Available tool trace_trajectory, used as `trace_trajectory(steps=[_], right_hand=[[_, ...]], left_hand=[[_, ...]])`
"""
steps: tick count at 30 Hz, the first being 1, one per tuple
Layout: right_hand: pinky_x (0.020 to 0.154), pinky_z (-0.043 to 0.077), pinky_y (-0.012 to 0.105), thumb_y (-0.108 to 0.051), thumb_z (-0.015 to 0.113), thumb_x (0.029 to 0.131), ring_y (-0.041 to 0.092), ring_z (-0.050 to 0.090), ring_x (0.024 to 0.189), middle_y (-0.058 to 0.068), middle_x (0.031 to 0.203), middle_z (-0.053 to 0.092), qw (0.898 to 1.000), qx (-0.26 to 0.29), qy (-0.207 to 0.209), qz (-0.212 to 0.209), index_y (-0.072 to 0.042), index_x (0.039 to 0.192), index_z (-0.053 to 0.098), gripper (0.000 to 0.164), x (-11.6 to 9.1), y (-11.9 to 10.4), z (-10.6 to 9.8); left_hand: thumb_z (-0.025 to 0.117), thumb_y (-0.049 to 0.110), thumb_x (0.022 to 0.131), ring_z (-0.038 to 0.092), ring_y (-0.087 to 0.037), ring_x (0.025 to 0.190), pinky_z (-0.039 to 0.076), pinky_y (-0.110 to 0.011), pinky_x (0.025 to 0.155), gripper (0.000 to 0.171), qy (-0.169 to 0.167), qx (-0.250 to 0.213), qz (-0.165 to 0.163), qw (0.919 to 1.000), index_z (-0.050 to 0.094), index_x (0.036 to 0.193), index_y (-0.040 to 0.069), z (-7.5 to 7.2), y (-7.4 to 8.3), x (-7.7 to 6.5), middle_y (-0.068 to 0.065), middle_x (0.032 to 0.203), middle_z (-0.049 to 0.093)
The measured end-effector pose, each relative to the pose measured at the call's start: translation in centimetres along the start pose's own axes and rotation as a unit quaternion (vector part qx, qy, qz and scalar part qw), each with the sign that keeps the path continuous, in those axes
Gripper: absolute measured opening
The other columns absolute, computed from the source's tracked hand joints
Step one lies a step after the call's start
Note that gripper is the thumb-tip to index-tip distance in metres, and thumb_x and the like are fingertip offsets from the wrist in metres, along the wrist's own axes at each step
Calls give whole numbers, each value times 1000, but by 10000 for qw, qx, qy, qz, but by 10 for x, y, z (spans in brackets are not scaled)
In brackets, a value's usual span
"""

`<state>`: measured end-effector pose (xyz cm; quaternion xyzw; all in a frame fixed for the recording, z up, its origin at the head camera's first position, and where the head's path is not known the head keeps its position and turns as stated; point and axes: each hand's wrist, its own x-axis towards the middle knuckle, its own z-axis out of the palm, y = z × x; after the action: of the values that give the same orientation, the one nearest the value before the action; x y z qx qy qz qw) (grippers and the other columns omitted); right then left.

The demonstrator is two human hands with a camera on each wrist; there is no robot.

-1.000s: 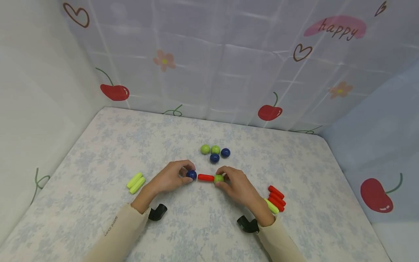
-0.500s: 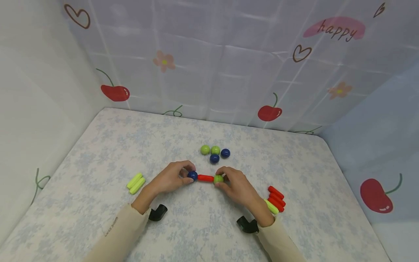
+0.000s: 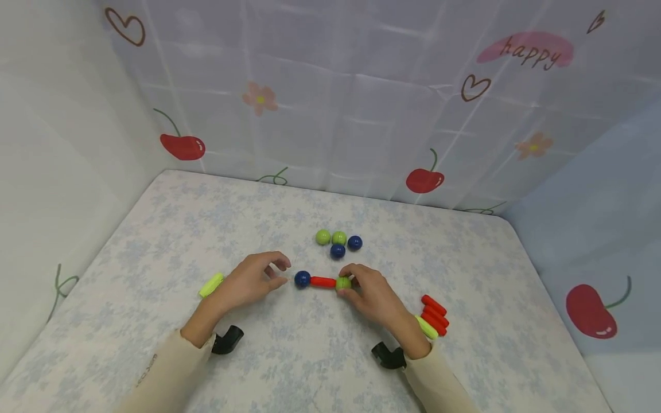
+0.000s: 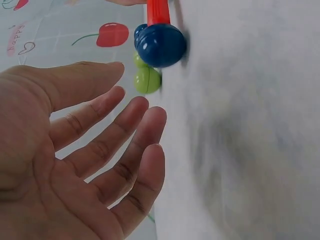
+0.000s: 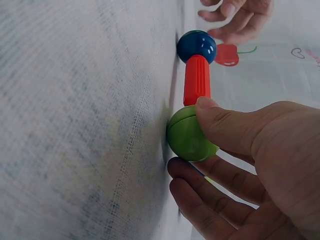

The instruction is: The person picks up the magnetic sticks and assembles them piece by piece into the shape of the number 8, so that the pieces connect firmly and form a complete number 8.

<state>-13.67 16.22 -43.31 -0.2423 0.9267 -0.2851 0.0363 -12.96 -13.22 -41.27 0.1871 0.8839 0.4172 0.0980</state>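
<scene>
Here, the head view shows the right hand point(image 3: 373, 293) pinching a green ball point(image 3: 343, 283), a red rod point(image 3: 323, 282) beside it; the left wrist's, the left hand point(image 4: 60, 170) relaxed, unladen; the right wrist's, that rod, which a twisted grip might unseat.

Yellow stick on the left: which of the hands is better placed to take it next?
Probably the left hand: it is empty and nearer the yellow stick, while the right hand holds the green ball.
</scene>
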Motion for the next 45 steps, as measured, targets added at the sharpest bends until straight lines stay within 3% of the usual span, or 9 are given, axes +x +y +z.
trace_trajectory(steps=[10, 19, 32, 45], right_hand=[[80, 53, 32, -19, 77, 90, 12, 63, 87, -1, 107, 68, 9999, -32, -23, 96, -14, 113, 65, 27, 0, -2, -2], [80, 54, 32, -20, 77, 90, 12, 64, 89, 0, 109, 68, 9999, -1, -81, 100, -14, 113, 65, 27, 1, -1, 0], [80, 54, 31, -19, 76, 90, 12, 64, 88, 0, 107, 68, 10000, 48, -47, 2, -13, 114, 64, 27, 0, -1, 0], [80, 54, 30, -19, 77, 90, 11, 64, 89, -1, 107, 68, 10000, 56, -47, 9, -14, 113, 65, 27, -1, -1, -1]], left_hand=[[68, 9, 95, 61, -14, 86, 50, -29, 66, 23, 350, 410, -321, 9980, 66, 118, 8, -26, -11, -45, -2, 101, 64], [70, 8, 93, 50, -10, 69, 42, -26, 56, 24, 751, 884, -535, 9918, 68, 117, 6, -41, -21, -76, 0, 93, 62], [73, 9, 90, 48, -9, 68, 40, -26, 54, 26, 770, 1317, -801, 9850, 70, 116, 10, -40, -33, -82, 2, 95, 63], [77, 10, 87, 53, -14, 71, 42, -31, 56, 31, 658, 1459, -1336, 9780, 71, 118, 11, -30, -27, -77, -1, 100, 68]])
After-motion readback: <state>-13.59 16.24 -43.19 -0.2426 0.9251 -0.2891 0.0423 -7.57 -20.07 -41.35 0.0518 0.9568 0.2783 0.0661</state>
